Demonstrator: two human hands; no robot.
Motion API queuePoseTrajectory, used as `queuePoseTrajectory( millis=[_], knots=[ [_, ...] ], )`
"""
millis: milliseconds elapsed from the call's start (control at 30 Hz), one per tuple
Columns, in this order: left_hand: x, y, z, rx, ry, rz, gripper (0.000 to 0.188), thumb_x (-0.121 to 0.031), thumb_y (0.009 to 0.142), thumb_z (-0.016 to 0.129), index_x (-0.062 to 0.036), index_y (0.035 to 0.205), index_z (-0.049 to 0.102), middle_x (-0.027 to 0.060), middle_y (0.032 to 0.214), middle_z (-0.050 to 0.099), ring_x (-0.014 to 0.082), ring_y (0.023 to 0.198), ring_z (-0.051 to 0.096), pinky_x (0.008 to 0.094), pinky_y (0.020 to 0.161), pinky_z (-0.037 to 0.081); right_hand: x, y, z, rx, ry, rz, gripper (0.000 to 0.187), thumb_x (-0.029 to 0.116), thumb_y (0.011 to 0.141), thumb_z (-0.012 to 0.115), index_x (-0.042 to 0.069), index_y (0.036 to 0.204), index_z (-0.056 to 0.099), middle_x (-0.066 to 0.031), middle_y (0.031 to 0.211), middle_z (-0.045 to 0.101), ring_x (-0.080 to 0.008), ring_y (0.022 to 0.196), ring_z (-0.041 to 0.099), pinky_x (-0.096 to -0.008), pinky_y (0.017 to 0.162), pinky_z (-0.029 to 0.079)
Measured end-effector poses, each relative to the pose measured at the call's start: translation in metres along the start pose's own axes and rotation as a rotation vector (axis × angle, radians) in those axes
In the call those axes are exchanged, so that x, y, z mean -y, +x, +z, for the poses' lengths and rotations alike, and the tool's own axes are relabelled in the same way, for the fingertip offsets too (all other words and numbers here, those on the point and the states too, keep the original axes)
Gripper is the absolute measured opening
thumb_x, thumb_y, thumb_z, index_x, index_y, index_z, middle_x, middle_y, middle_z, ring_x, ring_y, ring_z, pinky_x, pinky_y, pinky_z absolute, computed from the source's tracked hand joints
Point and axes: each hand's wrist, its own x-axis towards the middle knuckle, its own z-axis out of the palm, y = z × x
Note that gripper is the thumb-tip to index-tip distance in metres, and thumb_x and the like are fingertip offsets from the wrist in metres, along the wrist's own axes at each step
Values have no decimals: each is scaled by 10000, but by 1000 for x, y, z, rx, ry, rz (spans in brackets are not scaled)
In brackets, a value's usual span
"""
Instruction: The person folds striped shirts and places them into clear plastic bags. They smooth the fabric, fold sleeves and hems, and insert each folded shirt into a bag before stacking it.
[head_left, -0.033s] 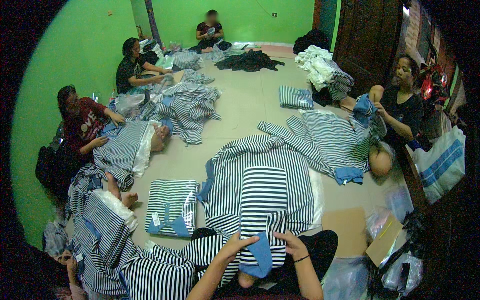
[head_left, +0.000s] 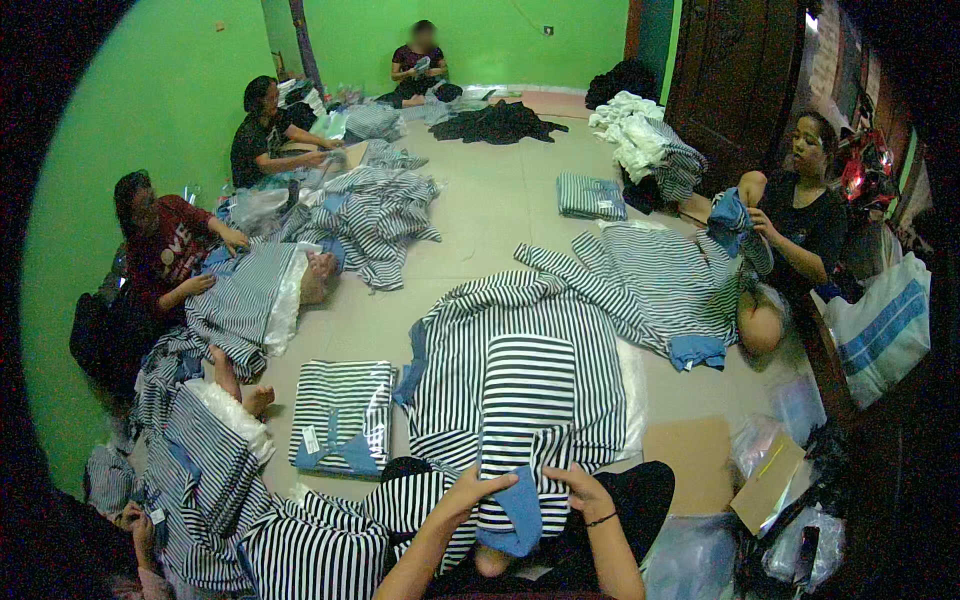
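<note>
A black-and-white striped shirt (head_left: 528,400), folded into a long narrow shape, lies over my lap with a blue denim-like part (head_left: 520,515) at its near end. My left hand (head_left: 478,490) grips its left side, thumb resting over the blue part. On the right side my right hand (head_left: 583,490) pinches the striped cloth, the fingertips partly hidden in it. Beneath and beyond the folded piece another striped garment (head_left: 450,340) with blue trim is spread out. More striped cloth (head_left: 315,545) lies bunched to the left of my forearm.
A packed stack of striped shirts (head_left: 342,415) sits left of the spread garment; another pack (head_left: 590,197) lies farther off. Co-workers sit along both sides and at the back, handling striped garments. Cardboard (head_left: 688,465) and clear plastic bags (head_left: 808,545) lie at the right.
</note>
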Motion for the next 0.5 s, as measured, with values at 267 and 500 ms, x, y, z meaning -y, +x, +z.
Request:
queuePoseTrajectory(
  millis=[267, 500],
  knots=[
    [-12, 18, 17, 99, 29, -33, 602, -256, 639, 674, 33, 1102, 419, 115, 997, 533, 178, 875, 525, 296, 783, 414, -10, -2, -30, -67, -34, 112, 461, 178, 694, 631, 21, 1084, 442, -76, 1041, 526, -154, 914, 516, -305, 795, 410],
    [-30, 48, 36, 131, 213, -113, 570, -260, 659, 672, 44, 1075, 429, 116, 964, 545, 176, 853, 533, 280, 769, 423, -14, 6, -69, -21, 84, -19, 349, 148, 753, 569, -12, 1048, 473, -86, 1001, 548, -162, 905, 522, -314, 796, 419]
  ],
)
